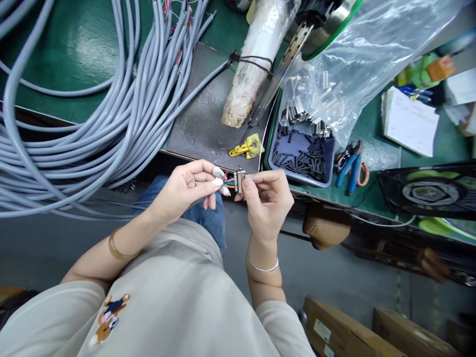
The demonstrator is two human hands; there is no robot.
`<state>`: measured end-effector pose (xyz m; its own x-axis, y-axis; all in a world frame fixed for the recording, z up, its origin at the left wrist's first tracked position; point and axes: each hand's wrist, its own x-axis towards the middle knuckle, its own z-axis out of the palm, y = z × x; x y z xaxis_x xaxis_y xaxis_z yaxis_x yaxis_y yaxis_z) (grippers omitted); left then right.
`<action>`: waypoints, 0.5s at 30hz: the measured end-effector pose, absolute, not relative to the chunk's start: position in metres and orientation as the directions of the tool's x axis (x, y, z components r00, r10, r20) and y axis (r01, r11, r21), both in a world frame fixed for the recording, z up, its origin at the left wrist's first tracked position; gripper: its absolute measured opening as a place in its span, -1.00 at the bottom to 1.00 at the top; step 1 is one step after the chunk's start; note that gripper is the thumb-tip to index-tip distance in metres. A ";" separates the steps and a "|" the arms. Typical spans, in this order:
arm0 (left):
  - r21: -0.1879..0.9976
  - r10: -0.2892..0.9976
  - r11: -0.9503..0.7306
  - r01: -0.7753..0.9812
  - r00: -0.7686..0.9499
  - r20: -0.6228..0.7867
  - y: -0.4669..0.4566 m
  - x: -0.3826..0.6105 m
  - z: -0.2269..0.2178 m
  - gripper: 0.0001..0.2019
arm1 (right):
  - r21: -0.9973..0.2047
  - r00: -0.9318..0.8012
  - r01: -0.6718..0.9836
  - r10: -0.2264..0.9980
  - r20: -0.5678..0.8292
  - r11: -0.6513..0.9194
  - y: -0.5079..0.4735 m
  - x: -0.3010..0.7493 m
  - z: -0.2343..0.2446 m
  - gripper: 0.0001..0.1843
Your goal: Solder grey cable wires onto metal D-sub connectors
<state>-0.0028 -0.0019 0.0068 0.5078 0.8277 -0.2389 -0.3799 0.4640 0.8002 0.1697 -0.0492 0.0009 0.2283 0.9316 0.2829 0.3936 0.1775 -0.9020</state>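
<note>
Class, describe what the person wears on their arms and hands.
Both arms have short, pale grey-beige sleeves. A tan-gold band circles the left forearm; the left hand has white coverings on some fingertips and apparently a thin ring. A slim silver bangle circles the right wrist; the right hand shows no glove.

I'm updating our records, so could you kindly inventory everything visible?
Connector: one, silver, centre
Wires: several, multicoloured, at connector
Cables: many, grey, left
Bench: one, green, across top
Board: one, dark, on bench
Tool: one, yellow, on board
Wrapped bundle: one, whitish, top
Tray: one, blue, beside board
Tubes: many, black, in tray
Bag: one, clear, over tray
Pliers: one, blue-handled, beside tray
Papers: one stack, white, right
Boxes: several, brown, floor
Shirt: one, pale, bottom
Left hand: one, on wires
Right hand: one, on connector
</note>
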 end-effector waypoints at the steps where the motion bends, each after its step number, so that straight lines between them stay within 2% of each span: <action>1: 0.821 0.843 0.433 -0.373 0.490 -0.222 -0.002 -0.003 0.006 -0.69 | -0.901 0.225 0.396 0.932 0.285 0.180 -0.049 0.169 0.001 -0.85; 4: 0.922 0.922 0.221 -0.318 0.376 -0.092 -0.005 -0.003 0.003 -0.80 | -0.879 0.236 0.423 0.911 0.339 0.218 -0.049 0.169 0.004 -0.85; 7: 0.968 0.947 -0.171 -0.184 0.240 0.213 -0.009 -0.003 0.001 -0.96 | -0.847 0.304 0.474 0.858 0.413 0.240 -0.051 0.169 0.010 -0.86; 9: 0.902 0.880 -0.424 -0.081 0.200 0.431 -0.011 -0.004 -0.002 -0.92 | -0.846 0.315 0.492 0.864 0.392 0.205 -0.053 0.170 0.013 -0.86; 11: 0.817 0.799 -0.577 0.007 0.214 0.563 -0.013 -0.005 -0.006 -0.86 | -0.851 0.282 0.502 0.901 0.330 0.155 -0.056 0.170 0.017 -0.85; 15: 0.740 0.737 -0.663 0.109 0.269 0.621 -0.015 -0.006 -0.014 -0.81 | -0.866 0.194 0.484 0.950 0.243 0.123 -0.058 0.170 0.019 -0.84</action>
